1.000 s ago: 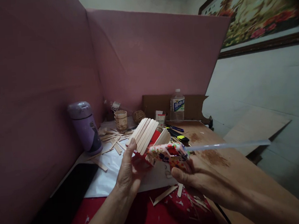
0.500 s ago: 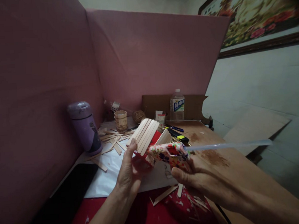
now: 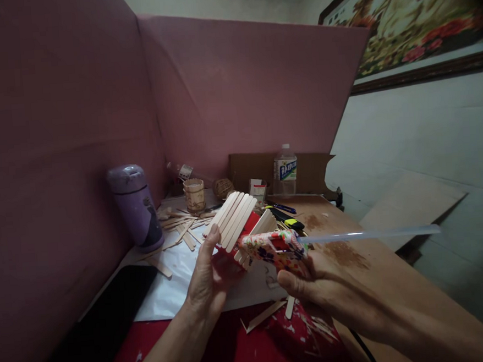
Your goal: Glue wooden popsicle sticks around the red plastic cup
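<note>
Several flat, round-ended wooden sticks [image 3: 235,221]: left grip [image 3: 207,277] closed on them | 1 flower-patterned glue gun [image 3: 271,247]: right grip [image 3: 304,281] wrapped around it

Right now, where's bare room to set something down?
White sheet between the black slab and left hand; stained brown tabletop between the yellow-black tool and the tabletop's right edge. Crowded: loose sticks before the small cup.
</note>
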`<state>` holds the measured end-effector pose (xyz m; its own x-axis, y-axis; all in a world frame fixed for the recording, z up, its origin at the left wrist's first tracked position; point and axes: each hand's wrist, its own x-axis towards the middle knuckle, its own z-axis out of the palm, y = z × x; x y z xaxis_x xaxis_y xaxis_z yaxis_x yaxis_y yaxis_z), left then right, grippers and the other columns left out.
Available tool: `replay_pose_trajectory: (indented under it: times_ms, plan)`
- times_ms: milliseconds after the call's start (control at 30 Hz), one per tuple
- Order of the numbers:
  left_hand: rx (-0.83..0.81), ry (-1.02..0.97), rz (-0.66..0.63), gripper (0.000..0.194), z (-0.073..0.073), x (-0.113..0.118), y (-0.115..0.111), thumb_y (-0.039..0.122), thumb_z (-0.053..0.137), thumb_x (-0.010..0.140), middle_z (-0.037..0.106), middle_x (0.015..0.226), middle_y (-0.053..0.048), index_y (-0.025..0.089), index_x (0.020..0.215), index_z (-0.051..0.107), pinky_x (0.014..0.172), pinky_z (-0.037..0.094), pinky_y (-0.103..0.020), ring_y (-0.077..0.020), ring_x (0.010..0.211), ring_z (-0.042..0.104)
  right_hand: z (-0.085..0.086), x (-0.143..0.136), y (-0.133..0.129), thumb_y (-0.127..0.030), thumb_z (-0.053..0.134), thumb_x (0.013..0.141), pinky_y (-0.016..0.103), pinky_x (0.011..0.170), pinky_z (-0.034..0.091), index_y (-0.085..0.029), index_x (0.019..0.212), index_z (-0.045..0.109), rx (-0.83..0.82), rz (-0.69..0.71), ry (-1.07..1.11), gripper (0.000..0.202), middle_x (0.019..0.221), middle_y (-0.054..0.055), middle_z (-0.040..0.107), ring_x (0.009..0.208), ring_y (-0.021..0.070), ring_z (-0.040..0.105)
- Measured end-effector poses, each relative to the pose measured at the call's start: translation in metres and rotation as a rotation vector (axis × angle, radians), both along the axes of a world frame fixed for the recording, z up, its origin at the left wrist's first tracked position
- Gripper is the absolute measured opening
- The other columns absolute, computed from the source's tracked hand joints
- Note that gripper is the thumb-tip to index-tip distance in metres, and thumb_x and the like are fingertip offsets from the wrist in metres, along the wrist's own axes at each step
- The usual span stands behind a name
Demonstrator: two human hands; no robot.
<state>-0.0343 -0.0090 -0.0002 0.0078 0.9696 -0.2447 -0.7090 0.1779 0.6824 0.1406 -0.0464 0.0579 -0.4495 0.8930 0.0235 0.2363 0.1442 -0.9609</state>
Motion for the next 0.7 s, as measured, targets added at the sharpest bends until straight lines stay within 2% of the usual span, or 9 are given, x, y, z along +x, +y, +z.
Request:
replay_pose_trajectory:
  times_ms: [133,333,567,700]
  plan:
    - [-0.01,0.025,-0.004,0.047,-0.001,-0.001,0.0,0.044,0.063,0.078,0.07,0.084,-0.011,0.019,0.118,0.061,0.058,0.056,-0.034,-0.0215,0.065,0.067,-0.001,0.001,0.001,-0.066,0.064,0.069,0.034,0.065,0.054,-0.024,0.097,0.073,-0.007,0.002,0.008,0.051,0.078,0.008,0.069,0.079,0.0264,0.062]
    - [-0.017,0.042,0.016,0.052,0.0,-0.001,0.0,0.043,0.065,0.076,0.07,0.091,-0.012,0.021,0.123,0.057,0.06,0.056,-0.038,-0.0231,0.068,0.067,-0.004,0.002,0.005,-0.068,0.059,0.073,0.035,0.076,0.053,-0.021,0.102,0.071,0.044,0.04,0.053,0.057,0.08,0.007,0.069,0.081,0.0239,0.061]
    - [-0.031,0.056,0.018,0.049,0.0,-0.001,0.0,0.043,0.062,0.079,0.069,0.091,-0.01,0.024,0.124,0.056,0.061,0.055,-0.038,-0.0227,0.07,0.067,-0.009,0.01,0.007,-0.071,0.063,0.067,0.032,0.058,0.051,-0.024,0.082,0.072,0.054,-0.035,0.018,0.05,0.071,0.007,0.065,0.068,0.023,0.058]
    - [-0.02,0.063,0.014,0.055,-0.001,-0.002,0.001,0.045,0.065,0.075,0.068,0.092,-0.01,0.022,0.125,0.055,0.056,0.054,-0.034,-0.0211,0.066,0.065,-0.011,0.012,0.007,-0.068,0.061,0.073,0.025,0.05,0.044,-0.018,0.083,0.067,0.027,-0.016,-0.003,0.051,0.06,0.001,0.055,0.055,0.0138,0.049]
